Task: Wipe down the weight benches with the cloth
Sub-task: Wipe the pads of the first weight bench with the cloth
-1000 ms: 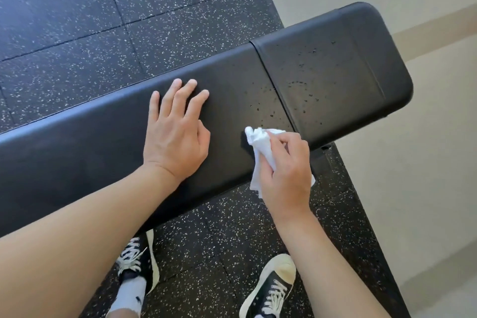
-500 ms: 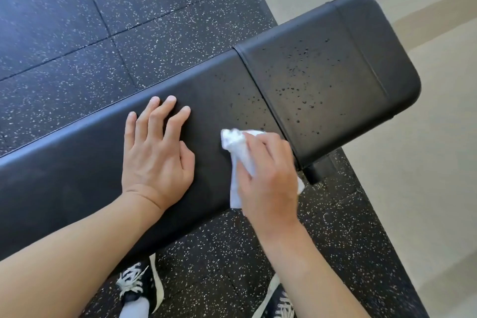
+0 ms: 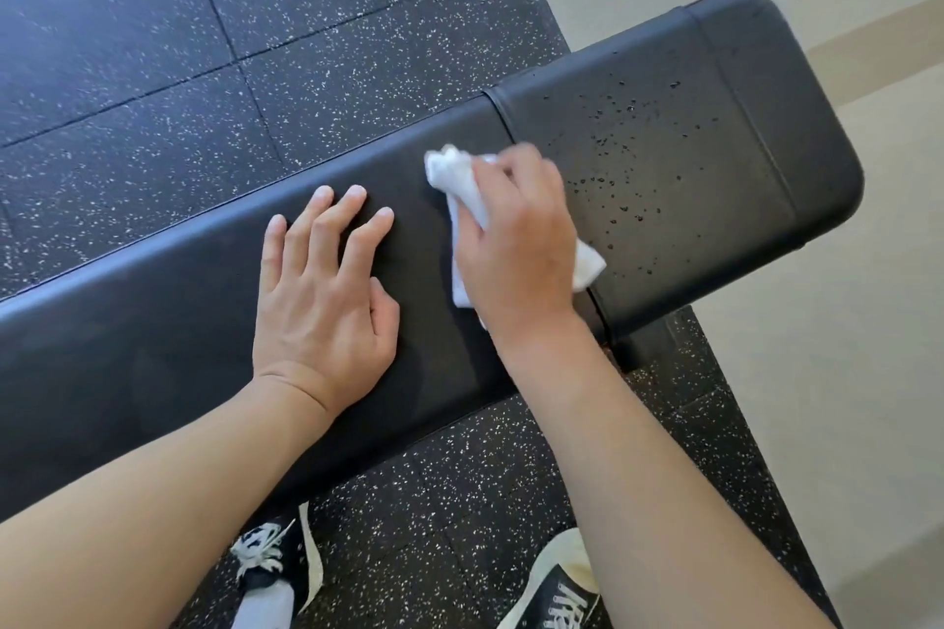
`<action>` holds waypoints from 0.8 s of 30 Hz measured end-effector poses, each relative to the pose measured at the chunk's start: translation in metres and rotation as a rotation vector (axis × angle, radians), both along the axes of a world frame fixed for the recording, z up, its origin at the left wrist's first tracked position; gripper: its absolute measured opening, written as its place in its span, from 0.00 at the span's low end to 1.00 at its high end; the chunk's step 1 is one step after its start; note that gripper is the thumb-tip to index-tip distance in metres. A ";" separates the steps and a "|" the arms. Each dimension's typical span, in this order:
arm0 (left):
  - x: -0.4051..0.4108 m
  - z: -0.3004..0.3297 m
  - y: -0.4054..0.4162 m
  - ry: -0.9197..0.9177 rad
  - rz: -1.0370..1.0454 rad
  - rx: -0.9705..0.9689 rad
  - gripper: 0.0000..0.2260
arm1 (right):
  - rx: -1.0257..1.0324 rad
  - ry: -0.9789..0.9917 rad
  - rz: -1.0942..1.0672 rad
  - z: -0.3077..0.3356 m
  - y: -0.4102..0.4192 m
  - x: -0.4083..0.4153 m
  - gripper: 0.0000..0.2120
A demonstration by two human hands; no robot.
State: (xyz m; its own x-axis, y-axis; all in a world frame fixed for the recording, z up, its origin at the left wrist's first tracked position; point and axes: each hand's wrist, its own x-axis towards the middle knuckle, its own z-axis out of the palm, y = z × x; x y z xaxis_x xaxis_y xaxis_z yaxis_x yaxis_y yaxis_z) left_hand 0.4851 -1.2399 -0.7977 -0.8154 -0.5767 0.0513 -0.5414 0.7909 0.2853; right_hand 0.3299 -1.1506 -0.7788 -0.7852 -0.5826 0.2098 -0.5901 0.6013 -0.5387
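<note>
Weight bench (image 3: 664,158): black padded, two sections, droplets on the end pad. Cloth (image 3: 462,192): white, crumpled, on the pad beside the seam, grasped by right hand (image 3: 516,240). Left hand (image 3: 327,291): released, fingers spread, resting flat on the long pad. Floor (image 3: 255,41): speckled rubber tiles.

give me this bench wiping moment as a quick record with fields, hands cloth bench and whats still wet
left hand: left hand flat on the long pad, fingers spread
right hand: right hand grips the cloth
cloth: white cloth, bunched, on the long pad beside the seam
bench: black weight bench, two pads
still wet: droplets on the short end pad
floor: speckled rubber floor
</note>
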 end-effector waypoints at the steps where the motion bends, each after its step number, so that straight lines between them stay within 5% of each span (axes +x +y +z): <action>1: 0.000 0.000 0.000 0.000 0.001 -0.003 0.26 | 0.020 -0.003 0.024 0.001 -0.020 -0.007 0.04; 6: -0.001 0.002 0.000 -0.012 -0.001 -0.006 0.27 | 0.075 0.010 0.143 0.000 -0.050 -0.021 0.07; 16: 0.001 0.003 -0.002 -0.015 -0.011 -0.007 0.27 | 0.081 -0.003 0.363 -0.003 0.111 0.026 0.15; 24: 0.001 0.002 -0.004 -0.030 -0.020 -0.014 0.27 | 0.044 0.061 0.259 -0.004 -0.039 -0.038 0.05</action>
